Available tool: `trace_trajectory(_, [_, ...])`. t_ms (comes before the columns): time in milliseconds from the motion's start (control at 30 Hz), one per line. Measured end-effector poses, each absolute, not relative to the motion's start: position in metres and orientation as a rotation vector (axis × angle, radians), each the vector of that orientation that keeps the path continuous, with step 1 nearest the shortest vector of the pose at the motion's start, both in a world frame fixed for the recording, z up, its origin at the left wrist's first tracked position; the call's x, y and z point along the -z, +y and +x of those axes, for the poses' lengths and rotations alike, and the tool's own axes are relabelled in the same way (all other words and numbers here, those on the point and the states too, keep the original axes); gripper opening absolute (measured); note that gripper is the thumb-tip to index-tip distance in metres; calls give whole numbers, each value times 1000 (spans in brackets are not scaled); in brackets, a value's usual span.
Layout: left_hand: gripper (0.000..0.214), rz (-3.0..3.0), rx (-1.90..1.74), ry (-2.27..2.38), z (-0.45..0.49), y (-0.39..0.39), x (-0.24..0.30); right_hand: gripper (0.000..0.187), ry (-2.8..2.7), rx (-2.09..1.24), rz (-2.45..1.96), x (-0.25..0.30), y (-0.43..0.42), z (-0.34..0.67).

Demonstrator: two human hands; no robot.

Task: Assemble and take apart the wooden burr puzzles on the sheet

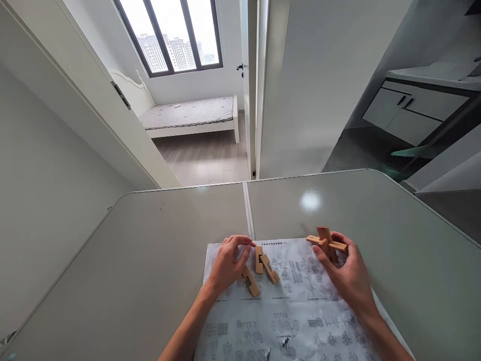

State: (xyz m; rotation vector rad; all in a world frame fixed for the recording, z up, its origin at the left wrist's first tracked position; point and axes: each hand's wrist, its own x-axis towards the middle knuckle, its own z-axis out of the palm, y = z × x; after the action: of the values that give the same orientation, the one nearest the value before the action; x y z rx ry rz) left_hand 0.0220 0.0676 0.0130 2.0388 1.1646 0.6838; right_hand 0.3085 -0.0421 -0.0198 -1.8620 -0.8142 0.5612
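My right hand (347,276) grips a partly joined wooden burr puzzle (326,243), its crossed notched bars held between thumb and fingers above the right side of a printed sheet (300,311). On the left, my left hand (230,260) is held low over the sheet with fingers curved and thumb apart. Its index fingertip reaches the top of an upright notched wooden piece (258,260); whether it touches cannot be made out. Beside that piece lies a slanted notched piece (270,269). A third notched piece (251,283) is partly hidden beneath my left hand.
The sheet carries rows of small puzzle diagrams and lies creased on a grey-green table (150,260) with a seam (248,210) across it. Small dark scraps (285,342) rest near its lower part. Beyond the table are a doorway, a bed (191,113) and a cabinet (413,108).
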Motion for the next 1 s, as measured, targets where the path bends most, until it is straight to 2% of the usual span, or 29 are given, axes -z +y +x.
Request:
trace_trajectory(567, [19,2068,-698,1222,24,67,-13,78,-801,-541,-1863,26,-40,315])
trace_trajectory(667, [19,2078,-723,1220,24,67,-11,78,-842,-447,-1869,23,-39,315])
trace_trajectory(767, [19,2081,-745,1235,24,67,-9,65,-959,-131,-1825,12,-40,312])
trace_trajectory(867, [20,2096,-749,1260,24,66,-9,40,-1057,129,-1759,3,-46,307])
trace_trajectory(1000, [23,2127,-735,1274,25,65,-11,8,-1332,188,-1602,4,-55,297])
